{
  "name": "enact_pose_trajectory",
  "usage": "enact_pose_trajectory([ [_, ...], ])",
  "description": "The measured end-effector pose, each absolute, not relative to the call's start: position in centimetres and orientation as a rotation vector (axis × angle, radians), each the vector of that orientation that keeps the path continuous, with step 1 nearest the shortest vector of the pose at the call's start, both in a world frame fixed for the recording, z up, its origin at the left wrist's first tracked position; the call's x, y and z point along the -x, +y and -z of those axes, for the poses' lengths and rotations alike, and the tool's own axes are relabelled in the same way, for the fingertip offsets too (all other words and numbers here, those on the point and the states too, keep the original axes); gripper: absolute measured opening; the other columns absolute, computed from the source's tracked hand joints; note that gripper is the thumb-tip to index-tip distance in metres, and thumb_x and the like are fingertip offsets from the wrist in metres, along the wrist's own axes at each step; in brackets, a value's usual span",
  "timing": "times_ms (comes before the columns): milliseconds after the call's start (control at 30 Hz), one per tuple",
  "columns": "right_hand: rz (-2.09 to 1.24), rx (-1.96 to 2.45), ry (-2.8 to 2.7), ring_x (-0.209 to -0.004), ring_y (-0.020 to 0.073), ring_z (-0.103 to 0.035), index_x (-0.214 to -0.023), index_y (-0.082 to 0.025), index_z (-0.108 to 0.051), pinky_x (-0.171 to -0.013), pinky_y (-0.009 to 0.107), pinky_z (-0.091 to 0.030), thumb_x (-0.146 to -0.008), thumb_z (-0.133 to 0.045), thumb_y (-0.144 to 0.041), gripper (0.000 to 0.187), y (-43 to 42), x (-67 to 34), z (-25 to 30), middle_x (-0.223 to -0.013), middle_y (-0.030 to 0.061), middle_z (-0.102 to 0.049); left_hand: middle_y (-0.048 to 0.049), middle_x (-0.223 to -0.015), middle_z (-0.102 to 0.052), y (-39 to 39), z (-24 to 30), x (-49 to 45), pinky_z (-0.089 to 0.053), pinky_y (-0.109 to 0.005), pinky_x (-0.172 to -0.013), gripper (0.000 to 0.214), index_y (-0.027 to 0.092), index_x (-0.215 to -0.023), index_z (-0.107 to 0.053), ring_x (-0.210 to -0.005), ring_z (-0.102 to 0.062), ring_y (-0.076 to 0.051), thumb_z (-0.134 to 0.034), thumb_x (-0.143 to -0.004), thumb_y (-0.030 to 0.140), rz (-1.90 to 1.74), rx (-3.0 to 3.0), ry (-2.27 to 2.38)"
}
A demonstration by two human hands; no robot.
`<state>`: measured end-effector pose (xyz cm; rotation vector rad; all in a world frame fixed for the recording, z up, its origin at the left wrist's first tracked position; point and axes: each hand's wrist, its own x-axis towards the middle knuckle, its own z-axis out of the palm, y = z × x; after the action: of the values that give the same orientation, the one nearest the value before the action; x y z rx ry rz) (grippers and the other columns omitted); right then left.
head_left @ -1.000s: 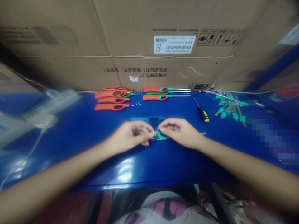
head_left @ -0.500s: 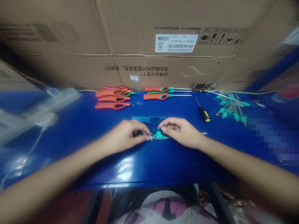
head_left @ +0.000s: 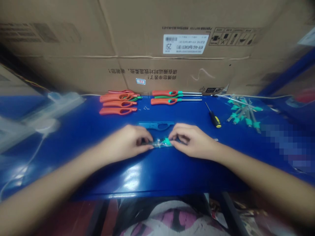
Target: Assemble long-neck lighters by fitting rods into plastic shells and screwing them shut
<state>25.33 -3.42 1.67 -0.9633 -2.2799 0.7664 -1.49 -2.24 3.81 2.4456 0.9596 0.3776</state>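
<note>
Low over the table, a partly assembled long-neck lighter (head_left: 164, 143) lies crosswise between my hands, its blue half shell showing a green trigger part and pale wires inside. My left hand (head_left: 131, 140) pinches its left end between thumb and fingers. At the right end, my right hand (head_left: 193, 140) has its fingertips closed by the green part, covering most of the metal tube. Just behind them lies a separate blue half shell (head_left: 155, 125) with a trigger opening.
Orange lighter handles (head_left: 118, 111) and finished-looking lighters (head_left: 163, 101) line the back, near tiny screws (head_left: 146, 108). To the right are a black-and-yellow screwdriver (head_left: 215, 120) and a pile of metal tubes with green parts (head_left: 243, 114). A power strip (head_left: 61, 101) stands left; a cardboard sheet (head_left: 137, 42) rises behind.
My left hand has slid left along the lighter, uncovering more of its inside. My right hand's fingers have closed in on the green part.
</note>
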Motion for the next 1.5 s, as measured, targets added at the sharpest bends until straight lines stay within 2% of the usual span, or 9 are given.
enact_pose_trajectory([
  [167, -0.667, 0.914, -2.511, -0.072, 0.0102, -0.053, -0.099, -0.017, -0.066, -0.066, 0.024, -0.042, -0.092, -0.062, -0.016, 0.008, -3.5, -25.9, -2.2, -0.094, 0.0026, -0.063, -0.0011, -0.085, -0.072, -2.0, -3.6, 1.7, -0.047, -0.022, -0.063, 0.009, 0.019, -0.093, -0.076, -0.070, -0.064, -0.012, -0.074, -0.086, 0.025, -0.343, -2.413, 0.979],
  [333, -0.664, 0.916, -2.566, -0.083, 0.0132, -0.059, -0.099, -0.018, -0.064, -0.072, 0.025, -0.044, -0.096, -0.058, -0.015, 0.007, -3.2, -26.1, -2.2, -0.096, 0.0031, -0.064, -0.0014, -0.085, -0.072, -1.9, -3.5, 1.7, -0.048, -0.022, -0.062, 0.010, 0.019, -0.093, -0.076, -0.069, -0.064, -0.012, -0.073, -0.087, 0.026, -0.335, -2.405, 0.987],
  [467, -0.674, 0.898, -2.561, -0.086, 0.0144, -0.060, -0.099, -0.018, -0.064, -0.076, 0.027, -0.046, -0.097, -0.056, -0.016, 0.008, -3.1, -26.2, -2.1, -0.098, 0.0036, -0.065, -0.0007, -0.084, -0.071, -2.2, -3.8, 1.6, -0.049, -0.024, -0.063, 0.018, 0.020, -0.101, -0.074, -0.069, -0.064, -0.013, -0.073, -0.086, 0.030, -0.362, -2.436, 1.003],
  [567, -0.684, 0.904, -2.558, -0.087, 0.0147, -0.061, -0.100, -0.019, -0.064, -0.077, 0.027, -0.046, -0.097, -0.056, -0.015, 0.009, -3.1, -26.2, -2.0, -0.098, 0.0037, -0.065, -0.0035, -0.100, -0.072, -2.6, -3.8, 1.2, -0.051, -0.030, -0.079, 0.023, 0.021, -0.107, -0.072, -0.090, -0.065, -0.019, -0.071, -0.088, 0.034, -0.473, -2.574, 0.960],
  [667, -0.697, 0.906, -2.558, -0.089, 0.0151, -0.061, -0.101, -0.019, -0.064, -0.079, 0.027, -0.047, -0.097, -0.056, -0.014, 0.011, -3.1, -26.2, -2.0, -0.099, 0.0038, -0.066, -0.0063, -0.119, -0.068, -2.9, -3.4, 0.6, -0.048, -0.037, -0.096, 0.024, 0.024, -0.114, -0.071, -0.110, -0.060, -0.023, -0.064, -0.094, 0.034, -0.468, -2.690, 0.788],
  [800, -0.713, 0.891, -2.561, -0.093, 0.0153, -0.062, -0.103, -0.018, -0.064, -0.083, 0.028, -0.047, -0.098, -0.053, -0.013, 0.013, -3.1, -26.3, -2.1, -0.101, 0.0042, -0.066, -0.0067, -0.133, -0.062, -3.1, -2.4, 0.3, -0.045, -0.042, -0.104, 0.033, 0.029, -0.128, -0.066, -0.121, -0.056, -0.026, -0.060, -0.096, 0.031, -0.391, -2.726, 0.711],
  [1133, -0.671, 0.918, -2.590, -0.094, 0.0180, -0.062, -0.105, -0.019, -0.064, -0.082, 0.031, -0.049, -0.098, -0.052, -0.016, 0.014, -3.1, -26.2, -2.2, -0.103, 0.0060, -0.066, -0.0096, -0.133, -0.061, -3.1, -1.9, 0.1, -0.048, -0.042, -0.105, 0.034, 0.025, -0.130, -0.065, -0.121, -0.057, -0.025, -0.057, -0.097, 0.025, -0.428, -2.664, 0.667],
  [1500, -0.658, 0.939, -2.604, -0.093, 0.0177, -0.062, -0.107, -0.019, -0.064, -0.080, 0.030, -0.048, -0.098, -0.053, -0.016, 0.015, -3.0, -26.1, -2.2, -0.103, 0.0059, -0.066, -0.0104, -0.131, -0.061, -3.2, -1.9, -0.1, -0.048, -0.040, -0.107, 0.032, 0.021, -0.127, -0.066, -0.121, -0.057, -0.025, -0.057, -0.097, 0.023, -0.430, -2.643, 0.682],
])
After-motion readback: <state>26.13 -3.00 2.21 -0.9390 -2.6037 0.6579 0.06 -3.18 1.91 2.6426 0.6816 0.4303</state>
